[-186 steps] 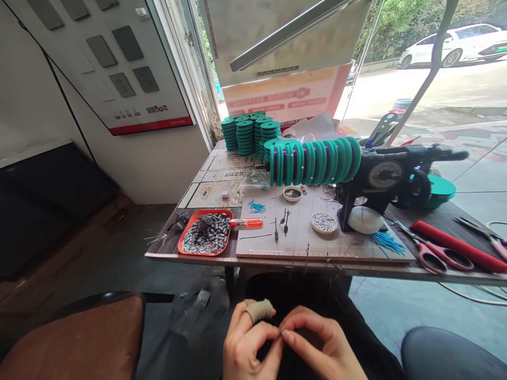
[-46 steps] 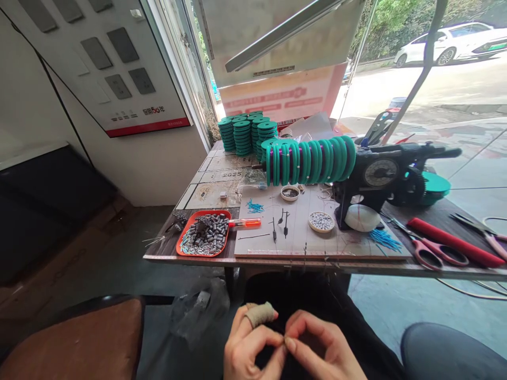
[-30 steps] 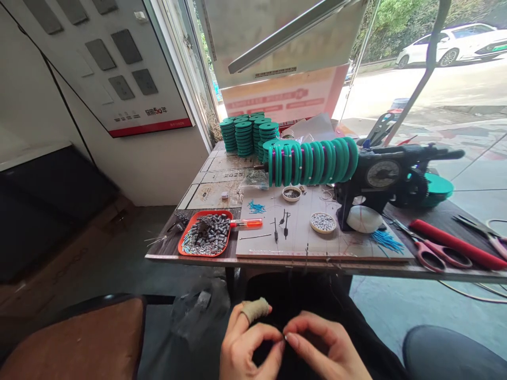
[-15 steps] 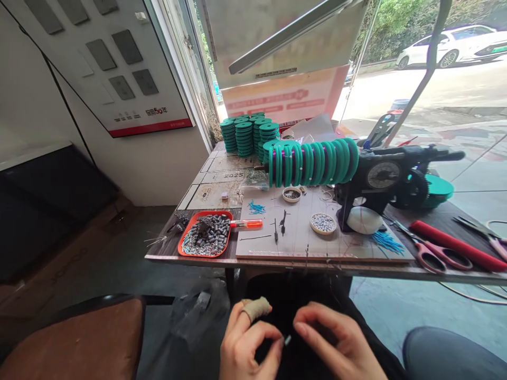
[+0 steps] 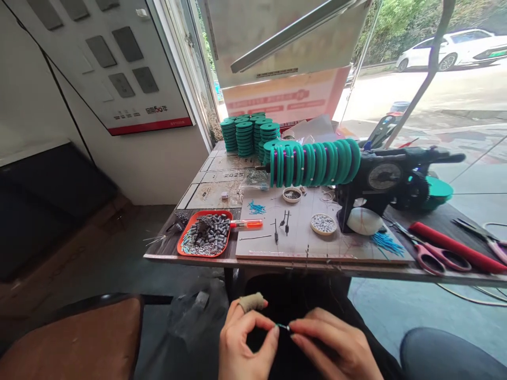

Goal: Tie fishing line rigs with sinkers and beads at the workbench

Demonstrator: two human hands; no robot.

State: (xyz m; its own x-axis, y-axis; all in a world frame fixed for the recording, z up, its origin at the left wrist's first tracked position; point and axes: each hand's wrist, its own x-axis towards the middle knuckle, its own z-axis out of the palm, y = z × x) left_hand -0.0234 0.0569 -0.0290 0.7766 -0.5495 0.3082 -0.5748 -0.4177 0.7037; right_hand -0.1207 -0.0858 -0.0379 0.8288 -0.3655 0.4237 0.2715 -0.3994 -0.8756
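My left hand (image 5: 244, 345) and my right hand (image 5: 332, 348) are low in the view, over my dark lap, below the table's front edge. Both pinch thumb and forefinger together on a tiny blue piece (image 5: 282, 327) held between them. The left forefinger wears a beige finger cot (image 5: 252, 302). What the piece is I cannot make out. On the table (image 5: 190, 253) stand an orange tray of small grey metal sleeves (image 5: 205, 233) and a black winding machine (image 5: 386, 177) with a row of green spools (image 5: 315, 161) on its shaft.
Stacks of green spools (image 5: 247, 133) stand at the back. A light board (image 5: 301, 237) carries small dishes of beads (image 5: 323, 223), blue bits, an orange-handled tool (image 5: 246, 224). Red scissors (image 5: 433, 253) lie right. A brown stool seat (image 5: 75, 343) is at lower left.
The fingertips pinched together, parted for a moment half a second ago, and now meet again on the small blue piece. The hands have shifted slightly lower.
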